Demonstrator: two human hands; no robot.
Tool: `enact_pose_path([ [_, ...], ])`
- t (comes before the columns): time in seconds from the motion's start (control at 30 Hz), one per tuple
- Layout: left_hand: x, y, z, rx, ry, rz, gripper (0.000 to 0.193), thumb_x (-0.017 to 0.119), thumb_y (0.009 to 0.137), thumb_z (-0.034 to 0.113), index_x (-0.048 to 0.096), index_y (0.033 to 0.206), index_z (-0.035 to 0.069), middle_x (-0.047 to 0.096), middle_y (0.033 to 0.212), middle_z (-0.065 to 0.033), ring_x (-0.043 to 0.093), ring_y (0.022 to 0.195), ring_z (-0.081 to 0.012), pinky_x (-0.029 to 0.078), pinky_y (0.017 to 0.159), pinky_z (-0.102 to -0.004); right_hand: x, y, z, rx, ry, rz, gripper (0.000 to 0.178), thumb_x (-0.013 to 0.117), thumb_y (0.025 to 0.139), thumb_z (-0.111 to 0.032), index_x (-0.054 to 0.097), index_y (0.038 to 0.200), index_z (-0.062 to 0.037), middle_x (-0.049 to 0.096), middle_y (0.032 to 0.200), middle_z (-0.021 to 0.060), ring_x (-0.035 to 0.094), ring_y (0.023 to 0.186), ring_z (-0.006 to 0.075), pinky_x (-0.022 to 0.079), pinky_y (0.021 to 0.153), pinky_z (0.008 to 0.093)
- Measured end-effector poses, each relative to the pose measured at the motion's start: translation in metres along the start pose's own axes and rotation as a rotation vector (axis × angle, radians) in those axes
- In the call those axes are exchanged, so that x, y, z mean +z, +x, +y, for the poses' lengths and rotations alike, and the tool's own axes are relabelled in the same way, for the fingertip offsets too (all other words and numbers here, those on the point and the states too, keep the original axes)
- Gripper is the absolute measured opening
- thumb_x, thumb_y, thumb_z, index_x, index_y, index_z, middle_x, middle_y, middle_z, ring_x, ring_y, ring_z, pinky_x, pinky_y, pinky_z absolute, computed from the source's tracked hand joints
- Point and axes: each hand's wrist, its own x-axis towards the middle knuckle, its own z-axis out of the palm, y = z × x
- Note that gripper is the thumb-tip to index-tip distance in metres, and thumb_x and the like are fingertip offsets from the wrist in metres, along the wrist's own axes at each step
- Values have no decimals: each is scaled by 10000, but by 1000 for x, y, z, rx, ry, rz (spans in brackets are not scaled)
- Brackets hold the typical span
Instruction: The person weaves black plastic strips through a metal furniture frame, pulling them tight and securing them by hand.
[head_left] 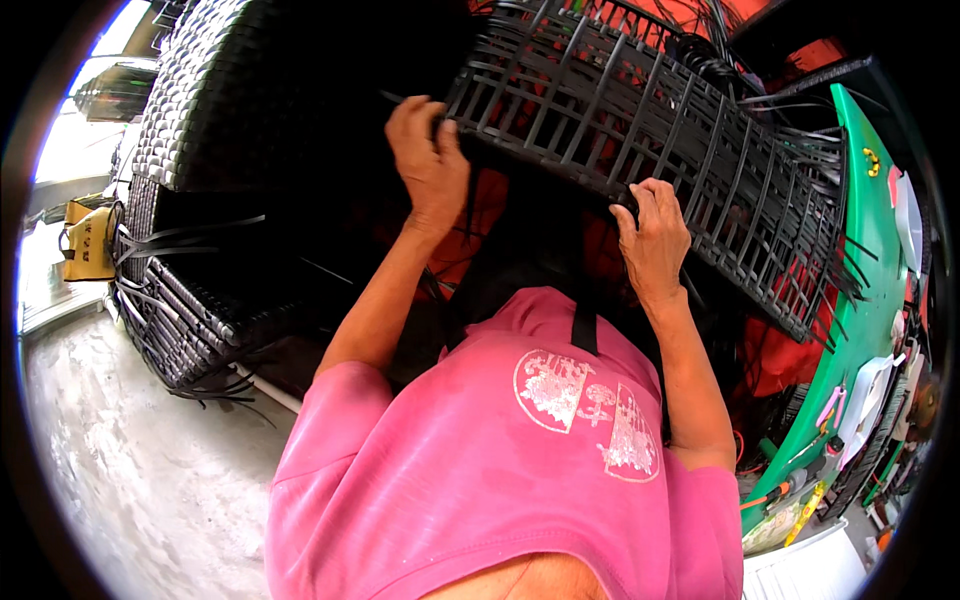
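A wicker-weaving workshop, by its look: an open black lattice (640, 125) at the fingers (649, 196), a woven wicker piece (185, 95) and loose strips (155, 245) left of them, above bare concrete floor (130, 430).

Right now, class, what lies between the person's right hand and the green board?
In the head view, a black lattice of crossed strips lies between the right hand and the green board.

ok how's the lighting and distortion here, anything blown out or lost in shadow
Head view: glare washes out the left edge around the yellow bag; deep shadow hides detail left of the left hand; the green board at right looks bowed.
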Motion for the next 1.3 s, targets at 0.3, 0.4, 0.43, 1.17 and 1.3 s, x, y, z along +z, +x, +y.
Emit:
enact_pose_path([
  [0.3, 3, 50, -69, -1491, -775, -54, 279, 761, 756, 154, 597, 963, 65, 584, 931, -79, 560, 805, -220, 464, 724, -387, 4, -2, -4, 12, -11, 9, 285, 703, 716, -161, 610, 956, -40, 537, 978, 48, 569, 902, 246, 508, 676, 335],
  [0.4, 8, 36, -110, -1499, -1114, -129, 268, 752, 747, 92, 586, 956, 115, 581, 969, -51, 557, 923, -260, 459, 765, -421, -1, -3, -4, -24, -70, 53, 224, 686, 704, -199, 614, 882, -83, 566, 975, 69, 564, 875, 254, 506, 660, 344],
  [0.43, 10, 35, -104, -1550, -1209, -89, 382, 728, 773, 88, 550, 1105, 149, 508, 1214, -105, 469, 1129, -309, 385, 958, -484, 6, -7, 2, -49, -75, 73, 206, 687, 700, -197, 609, 855, -85, 569, 968, 79, 563, 870, 260, 509, 647, 352],
  [1.17, 26, 33, -115, -1315, -557, 207, 291, 634, 826, 86, 542, 992, -135, 593, 887, -183, 594, 749, -258, 530, 670, -373, 14, -15, 7, -9, -120, 40, 249, 611, 663, -77, 609, 891, 25, 531, 965, 122, 541, 867, 249, 531, 562, 304],
  [1.3, 15, 31, -87, -1216, -445, 66, 402, 671, 833, 169, 520, 1038, -142, 569, 1029, -238, 581, 901, -324, 514, 778, -412, 12, -15, 10, -19, -71, 66, 259, 633, 676, -118, 614, 904, 4, 552, 985, 117, 550, 879, 258, 525, 618, 316],
])
